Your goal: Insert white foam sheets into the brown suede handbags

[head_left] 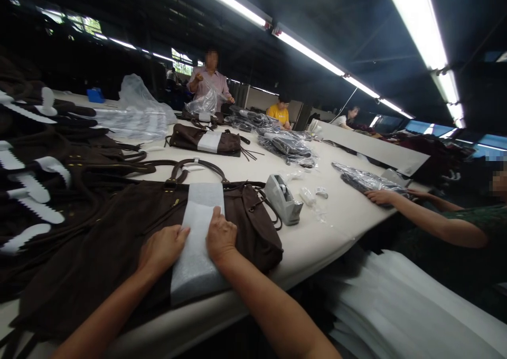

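A dark brown handbag (253, 227) lies on its side along the near edge of the table, its handles pointing away from me. Around its middle runs a band of thin white wrapping sheet (194, 266). My left hand (163, 249) is closed at the sheet's left edge, thumb against it. At the right edge, my right hand (221, 235) is curled with its thumb up, pressing on the sheet and the bag. The fingertips of both hands are partly hidden. Just right of the bag stands a grey tape dispenser (283, 200).
More brown bags with white padded strips (34, 187) are piled at left. Another wrapped bag (208, 140) lies farther back, near plastic-covered bags (287, 145). At right, a co-worker's hands (382, 196) rest on a bagged item (364, 179). White sheets (396, 301) hang below the table.
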`<move>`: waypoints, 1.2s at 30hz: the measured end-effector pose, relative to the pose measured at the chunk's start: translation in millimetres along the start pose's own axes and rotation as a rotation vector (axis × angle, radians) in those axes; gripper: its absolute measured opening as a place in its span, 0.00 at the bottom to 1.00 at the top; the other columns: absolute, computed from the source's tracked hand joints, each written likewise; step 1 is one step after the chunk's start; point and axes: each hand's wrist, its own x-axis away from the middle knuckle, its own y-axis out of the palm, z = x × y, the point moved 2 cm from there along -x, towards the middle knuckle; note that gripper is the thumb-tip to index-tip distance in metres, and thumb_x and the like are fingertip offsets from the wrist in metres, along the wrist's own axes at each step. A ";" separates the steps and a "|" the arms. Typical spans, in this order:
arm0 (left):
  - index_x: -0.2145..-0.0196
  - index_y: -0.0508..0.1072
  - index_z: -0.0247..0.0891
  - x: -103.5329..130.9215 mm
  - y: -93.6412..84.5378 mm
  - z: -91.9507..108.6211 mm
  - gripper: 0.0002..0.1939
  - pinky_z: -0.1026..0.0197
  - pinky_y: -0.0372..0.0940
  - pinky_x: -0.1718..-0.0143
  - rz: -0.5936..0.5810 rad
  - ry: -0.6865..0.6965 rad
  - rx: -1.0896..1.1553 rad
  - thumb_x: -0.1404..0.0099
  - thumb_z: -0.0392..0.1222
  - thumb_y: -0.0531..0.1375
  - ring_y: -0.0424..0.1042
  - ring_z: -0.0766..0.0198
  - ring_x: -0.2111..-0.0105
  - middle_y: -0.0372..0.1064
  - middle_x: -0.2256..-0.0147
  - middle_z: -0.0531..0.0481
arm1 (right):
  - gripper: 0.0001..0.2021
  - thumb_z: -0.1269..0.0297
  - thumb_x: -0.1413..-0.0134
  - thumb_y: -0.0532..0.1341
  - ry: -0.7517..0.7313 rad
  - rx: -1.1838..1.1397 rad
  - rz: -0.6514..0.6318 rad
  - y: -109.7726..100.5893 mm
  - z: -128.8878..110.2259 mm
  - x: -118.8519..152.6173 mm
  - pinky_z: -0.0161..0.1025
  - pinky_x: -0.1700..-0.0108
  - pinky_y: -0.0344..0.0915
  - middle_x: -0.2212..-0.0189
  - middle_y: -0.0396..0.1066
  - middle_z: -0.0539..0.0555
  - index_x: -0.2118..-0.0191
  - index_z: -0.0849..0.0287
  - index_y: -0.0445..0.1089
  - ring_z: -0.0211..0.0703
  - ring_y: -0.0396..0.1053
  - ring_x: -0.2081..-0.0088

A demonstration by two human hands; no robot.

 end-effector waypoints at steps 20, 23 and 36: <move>0.40 0.64 0.29 -16.1 42.8 17.1 0.28 0.49 0.60 0.38 0.121 0.530 -0.010 0.30 0.47 0.43 0.62 0.53 0.39 0.63 0.40 0.36 | 0.12 0.74 0.41 0.55 0.212 -0.090 0.095 -1.4 6.9 -25.5 0.40 0.60 0.69 0.61 0.76 0.61 0.51 0.59 0.64 0.47 0.77 0.60; 0.35 0.57 0.30 -15.2 47.4 15.3 0.34 0.44 0.47 0.33 -0.040 0.548 -0.007 0.30 0.54 0.43 0.48 0.50 0.32 0.48 0.33 0.37 | 0.11 0.70 0.45 0.61 0.234 -0.117 0.070 -2.5 7.4 -26.2 0.41 0.59 0.69 0.60 0.77 0.60 0.54 0.59 0.67 0.50 0.77 0.58; 0.34 0.55 0.32 -15.8 42.0 28.2 0.35 0.38 0.40 0.34 -0.161 0.573 -0.181 0.33 0.55 0.49 0.40 0.44 0.31 0.42 0.32 0.33 | 0.15 0.58 0.42 0.63 0.194 0.113 0.062 -74.6 77.4 19.0 0.47 0.51 0.66 0.53 0.73 0.66 0.56 0.65 0.76 0.58 0.68 0.47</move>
